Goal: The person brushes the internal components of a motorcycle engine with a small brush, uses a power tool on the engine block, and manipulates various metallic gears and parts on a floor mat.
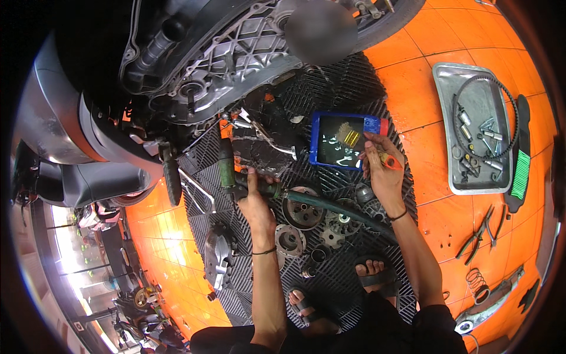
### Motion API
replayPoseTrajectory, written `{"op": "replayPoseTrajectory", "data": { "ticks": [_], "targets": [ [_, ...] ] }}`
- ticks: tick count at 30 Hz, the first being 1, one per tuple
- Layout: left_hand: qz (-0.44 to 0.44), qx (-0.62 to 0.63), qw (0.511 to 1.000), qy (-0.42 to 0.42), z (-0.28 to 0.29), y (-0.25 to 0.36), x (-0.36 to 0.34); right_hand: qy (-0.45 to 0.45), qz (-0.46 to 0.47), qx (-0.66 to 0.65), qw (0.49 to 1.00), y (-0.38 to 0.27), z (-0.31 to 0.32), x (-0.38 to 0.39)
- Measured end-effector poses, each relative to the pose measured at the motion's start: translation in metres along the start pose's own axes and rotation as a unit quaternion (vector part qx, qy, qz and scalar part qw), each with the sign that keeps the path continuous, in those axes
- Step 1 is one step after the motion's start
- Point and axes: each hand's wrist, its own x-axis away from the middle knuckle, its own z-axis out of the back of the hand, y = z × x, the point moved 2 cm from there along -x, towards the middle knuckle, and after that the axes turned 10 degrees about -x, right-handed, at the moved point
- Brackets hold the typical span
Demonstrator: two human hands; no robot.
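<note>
My left hand (256, 206) is wrapped round the handle of a green air tool (226, 168). A dark green hose (330, 203) runs from the tool's handle toward the right and passes by my right forearm. My right hand (384, 177) grips a paintbrush, its orange handle end showing below my fingers. The brush's bristles and yellow metal band (352, 138) are over a blue rectangular tray (314, 141). Dark liquid appears to be in the tray. Below the hose lie round metal scooter parts, among them a bell-shaped drum (302, 221).
An opened scooter engine case (236, 56) stands at the top. On the right a metal tray (445, 147) holds a belt (512, 100) and sockets. Pliers (484, 233), a green-bristled brush (521, 174) and a spring (476, 283) lie on orange tiles. A black mat lies beneath the parts.
</note>
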Motion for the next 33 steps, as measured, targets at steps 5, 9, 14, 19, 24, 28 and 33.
{"op": "replayPoseTrajectory", "data": {
  "ticks": [5, 9, 14, 19, 24, 28, 33],
  "targets": [
    [0.013, -0.006, 1.000, 0.003, -0.008, 0.008, 0.003, -0.026, 0.044, 0.014, 0.999, 0.002, -0.013, -0.004],
    [0.015, 0.012, 1.000, -0.002, -0.002, 0.001, -0.004, -0.072, 0.087, -0.105, 0.988, -0.018, -0.056, -0.011],
    [0.013, 0.032, 0.999, 0.013, -0.010, 0.007, 0.000, -0.087, 0.338, -0.051, 0.936, -0.043, -0.134, -0.080],
    [0.013, 0.036, 0.999, 0.004, -0.008, 0.003, 0.002, 0.028, 0.492, 0.098, 0.864, -0.043, -0.183, -0.099],
    [0.043, 0.055, 0.997, 0.012, 0.004, -0.002, 0.002, -0.064, 0.224, -0.078, 0.969, -0.045, -0.190, -0.094],
    [0.031, 0.067, 0.997, 0.010, 0.001, -0.002, 0.003, -0.011, 0.552, 0.160, 0.819, -0.048, -0.167, -0.104],
    [0.025, 0.055, 0.998, 0.027, 0.004, 0.000, 0.007, -0.030, 0.487, 0.140, 0.861, -0.054, -0.197, -0.093]
  ]
}}
